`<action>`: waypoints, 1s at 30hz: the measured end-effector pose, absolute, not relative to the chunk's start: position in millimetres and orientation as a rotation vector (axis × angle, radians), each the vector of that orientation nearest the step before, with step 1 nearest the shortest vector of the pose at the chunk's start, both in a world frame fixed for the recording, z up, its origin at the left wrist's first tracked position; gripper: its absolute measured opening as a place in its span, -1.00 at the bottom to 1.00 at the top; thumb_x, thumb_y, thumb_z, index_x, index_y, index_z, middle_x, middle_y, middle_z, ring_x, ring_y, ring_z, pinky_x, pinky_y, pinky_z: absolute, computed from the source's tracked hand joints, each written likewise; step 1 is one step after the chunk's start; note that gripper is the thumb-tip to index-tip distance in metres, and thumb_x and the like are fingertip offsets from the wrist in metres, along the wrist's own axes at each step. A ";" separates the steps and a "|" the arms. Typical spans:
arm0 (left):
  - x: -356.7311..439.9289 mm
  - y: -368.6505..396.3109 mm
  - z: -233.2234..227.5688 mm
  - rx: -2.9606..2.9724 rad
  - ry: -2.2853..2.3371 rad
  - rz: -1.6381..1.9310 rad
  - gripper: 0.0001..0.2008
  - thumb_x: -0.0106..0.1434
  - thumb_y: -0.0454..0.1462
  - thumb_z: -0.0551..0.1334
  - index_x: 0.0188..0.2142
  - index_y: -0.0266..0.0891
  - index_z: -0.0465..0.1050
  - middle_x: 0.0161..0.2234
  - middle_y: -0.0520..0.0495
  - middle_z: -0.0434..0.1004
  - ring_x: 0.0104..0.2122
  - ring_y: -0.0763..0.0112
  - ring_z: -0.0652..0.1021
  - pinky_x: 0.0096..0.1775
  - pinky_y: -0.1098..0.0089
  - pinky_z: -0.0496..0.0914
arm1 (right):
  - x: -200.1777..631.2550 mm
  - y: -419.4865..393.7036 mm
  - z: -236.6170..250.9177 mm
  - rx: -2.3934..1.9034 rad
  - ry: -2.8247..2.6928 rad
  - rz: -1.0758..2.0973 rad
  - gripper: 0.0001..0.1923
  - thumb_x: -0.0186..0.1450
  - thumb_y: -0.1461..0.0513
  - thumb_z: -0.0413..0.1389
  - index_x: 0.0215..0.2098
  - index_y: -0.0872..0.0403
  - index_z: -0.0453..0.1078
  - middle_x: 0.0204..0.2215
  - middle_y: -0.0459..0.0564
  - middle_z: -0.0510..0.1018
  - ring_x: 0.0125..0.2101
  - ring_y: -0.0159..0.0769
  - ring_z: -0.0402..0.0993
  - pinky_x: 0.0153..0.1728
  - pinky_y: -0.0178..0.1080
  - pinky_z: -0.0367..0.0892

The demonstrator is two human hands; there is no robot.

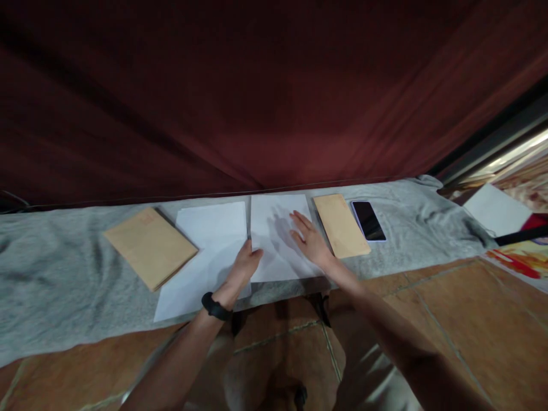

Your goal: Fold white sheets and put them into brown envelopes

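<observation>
A white sheet of paper [274, 262] lies on the grey cloth in front of me. Over its right half my right hand [312, 242] is spread, fingers apart and holding nothing; its shadow falls on the paper. My left hand [245, 264], with a black band on the wrist, is at the sheet's left edge. Its thumb reaches over that edge, apart from the forefinger; the other fingers are mostly hidden. More white sheets [214, 222] overlap unevenly to the left. A stack of tan envelopes [149, 245] rests partly on them, and another tan envelope [342, 225] lies at the right.
A smartphone [369, 221] with a dark screen lies beside the right envelope. The grey cloth [64, 285] covers a long narrow surface, with a dark red curtain [274, 114] behind it. Tiled floor [462, 308] shows below. A white item [496, 208] is at far right.
</observation>
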State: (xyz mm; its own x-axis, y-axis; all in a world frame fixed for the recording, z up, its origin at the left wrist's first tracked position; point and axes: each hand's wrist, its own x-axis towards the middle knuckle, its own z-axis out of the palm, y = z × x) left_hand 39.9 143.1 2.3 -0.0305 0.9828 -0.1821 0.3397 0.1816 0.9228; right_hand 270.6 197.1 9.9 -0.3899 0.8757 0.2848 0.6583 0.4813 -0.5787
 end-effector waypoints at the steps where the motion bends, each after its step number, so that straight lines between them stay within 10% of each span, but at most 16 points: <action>1: 40.2 142.8 6.3 1.320 1.580 0.878 -0.60 0.20 -0.21 0.14 0.02 -0.27 0.43 -0.03 -0.22 0.61 -0.04 0.09 0.58 0.02 0.12 0.45 | 265.1 186.9 5.9 -1.190 -2.311 0.499 -0.43 0.49 0.12 -0.05 0.44 -0.04 0.10 0.43 0.04 0.15 0.41 -0.12 0.05 0.39 0.04 0.09; 8: 44.8 121.6 53.4 1.757 2.168 0.319 -0.69 0.41 -0.12 0.06 -0.11 -0.22 0.49 -0.31 -0.25 0.63 -0.17 -0.01 0.64 -0.05 0.06 0.44 | 255.6 156.6 -15.6 -1.058 -2.645 0.338 -0.44 0.47 0.07 0.06 0.40 -0.06 0.19 0.43 0.06 0.15 0.40 -0.06 0.08 0.40 0.14 -0.01; 15: 88.3 151.2 19.2 2.292 1.691 0.501 -0.44 0.46 -0.08 0.01 0.37 -0.22 0.18 0.41 -0.25 0.14 0.42 -0.01 0.12 0.37 -0.08 0.00 | 260.9 166.7 -18.7 -0.978 -2.636 0.330 -0.52 0.47 0.13 0.06 0.32 0.07 0.31 0.34 0.17 0.30 0.38 -0.09 0.15 0.40 0.12 0.03; 30: 75.5 156.1 -17.4 2.110 1.991 0.570 -0.26 0.41 -0.08 0.06 0.39 -0.58 0.02 0.42 -0.56 -0.03 0.43 -0.14 0.04 0.37 -0.12 0.02 | 286.8 215.2 -19.3 -1.530 -2.316 0.254 -0.38 0.50 0.11 -0.07 0.41 0.28 0.12 0.39 0.32 0.16 0.41 0.05 0.05 0.38 0.14 0.05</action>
State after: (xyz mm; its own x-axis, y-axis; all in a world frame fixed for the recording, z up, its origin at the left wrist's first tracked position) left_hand 75.5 156.1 -17.4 0.0267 0.9884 0.1493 0.9176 -0.0835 0.3887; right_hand 286.8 215.2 -19.3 -0.3542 0.9154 0.1912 0.8520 0.4002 -0.3375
